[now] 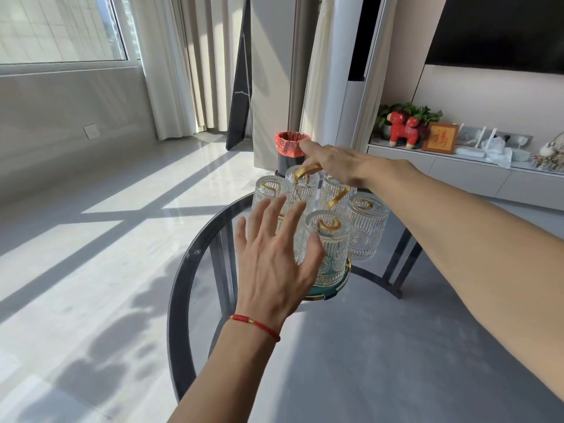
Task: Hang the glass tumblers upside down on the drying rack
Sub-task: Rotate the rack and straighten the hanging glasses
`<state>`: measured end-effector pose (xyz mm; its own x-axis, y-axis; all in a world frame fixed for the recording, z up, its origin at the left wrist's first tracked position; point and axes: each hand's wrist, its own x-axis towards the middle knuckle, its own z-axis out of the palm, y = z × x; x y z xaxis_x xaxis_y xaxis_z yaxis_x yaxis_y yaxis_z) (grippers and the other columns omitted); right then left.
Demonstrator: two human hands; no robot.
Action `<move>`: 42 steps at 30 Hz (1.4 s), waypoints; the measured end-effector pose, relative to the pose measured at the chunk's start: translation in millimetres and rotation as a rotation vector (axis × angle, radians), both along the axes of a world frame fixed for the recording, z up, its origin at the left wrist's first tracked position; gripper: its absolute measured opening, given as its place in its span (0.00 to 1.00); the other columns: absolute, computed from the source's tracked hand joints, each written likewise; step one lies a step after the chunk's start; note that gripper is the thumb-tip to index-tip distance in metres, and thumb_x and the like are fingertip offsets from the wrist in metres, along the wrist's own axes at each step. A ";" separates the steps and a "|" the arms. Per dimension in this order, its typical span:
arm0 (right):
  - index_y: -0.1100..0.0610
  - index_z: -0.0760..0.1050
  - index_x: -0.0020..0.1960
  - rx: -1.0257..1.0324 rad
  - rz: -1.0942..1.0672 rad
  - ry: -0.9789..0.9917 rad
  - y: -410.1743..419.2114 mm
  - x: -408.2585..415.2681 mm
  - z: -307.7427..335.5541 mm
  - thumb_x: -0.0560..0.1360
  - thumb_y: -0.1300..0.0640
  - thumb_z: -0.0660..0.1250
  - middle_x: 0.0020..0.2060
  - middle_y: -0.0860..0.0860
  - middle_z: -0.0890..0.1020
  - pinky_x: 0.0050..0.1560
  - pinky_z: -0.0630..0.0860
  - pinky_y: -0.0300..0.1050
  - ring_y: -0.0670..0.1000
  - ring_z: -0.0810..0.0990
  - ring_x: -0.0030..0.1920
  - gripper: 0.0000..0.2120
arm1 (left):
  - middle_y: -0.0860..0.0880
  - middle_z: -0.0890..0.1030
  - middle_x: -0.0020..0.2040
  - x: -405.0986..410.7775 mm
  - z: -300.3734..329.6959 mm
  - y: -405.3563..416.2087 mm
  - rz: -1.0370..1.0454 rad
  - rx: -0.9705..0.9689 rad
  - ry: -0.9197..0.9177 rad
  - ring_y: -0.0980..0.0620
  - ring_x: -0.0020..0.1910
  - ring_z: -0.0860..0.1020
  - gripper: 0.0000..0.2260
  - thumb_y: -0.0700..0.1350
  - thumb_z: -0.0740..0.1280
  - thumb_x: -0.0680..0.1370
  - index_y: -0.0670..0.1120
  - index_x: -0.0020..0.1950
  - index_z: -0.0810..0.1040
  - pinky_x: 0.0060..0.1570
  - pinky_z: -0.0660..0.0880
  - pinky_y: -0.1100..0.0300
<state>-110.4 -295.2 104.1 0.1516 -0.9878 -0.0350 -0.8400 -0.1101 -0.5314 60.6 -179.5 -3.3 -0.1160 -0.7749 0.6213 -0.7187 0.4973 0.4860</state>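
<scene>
A drying rack with gold hooks and a green round base stands on the round glass table. Several ribbed glass tumblers hang upside down on it, among them the nearest tumbler and one on the right. My left hand is spread open in front of the rack's left side, fingers apart, hiding part of a tumbler. My right hand reaches over the rack's top, its fingers at the gold handle loop; whether they grip it is unclear.
A black bin with a red liner stands on the floor beyond the table. A low cabinet at the right carries a red figurine, a framed picture and small items. Curtains and a window fill the back left.
</scene>
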 end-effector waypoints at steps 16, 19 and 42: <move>0.55 0.81 0.66 0.122 -0.038 -0.011 -14.0 12.6 5.1 0.80 0.30 0.38 0.74 0.56 0.73 0.65 0.56 0.55 0.57 0.66 0.75 0.43 | 0.50 0.74 0.74 -0.6 0.3 1.5 -0.001 0.029 -0.008 0.47 0.78 0.65 0.23 0.59 0.58 0.79 0.55 0.72 0.74 0.74 0.61 0.36; 0.57 0.80 0.65 0.134 -0.024 -0.023 -15.6 13.1 3.8 0.81 0.31 0.39 0.71 0.56 0.76 0.62 0.57 0.52 0.56 0.69 0.73 0.42 | 0.50 0.74 0.74 -0.6 0.6 1.9 0.000 0.027 -0.007 0.47 0.78 0.65 0.23 0.59 0.58 0.79 0.55 0.71 0.74 0.75 0.61 0.36; 0.56 0.80 0.68 0.128 -0.016 -0.032 -6.4 15.2 9.4 0.81 0.30 0.37 0.76 0.56 0.71 0.67 0.54 0.54 0.58 0.64 0.77 0.43 | 0.49 0.74 0.75 5.3 3.3 1.6 0.007 0.044 -0.001 0.46 0.78 0.64 0.24 0.59 0.58 0.78 0.53 0.72 0.74 0.74 0.61 0.36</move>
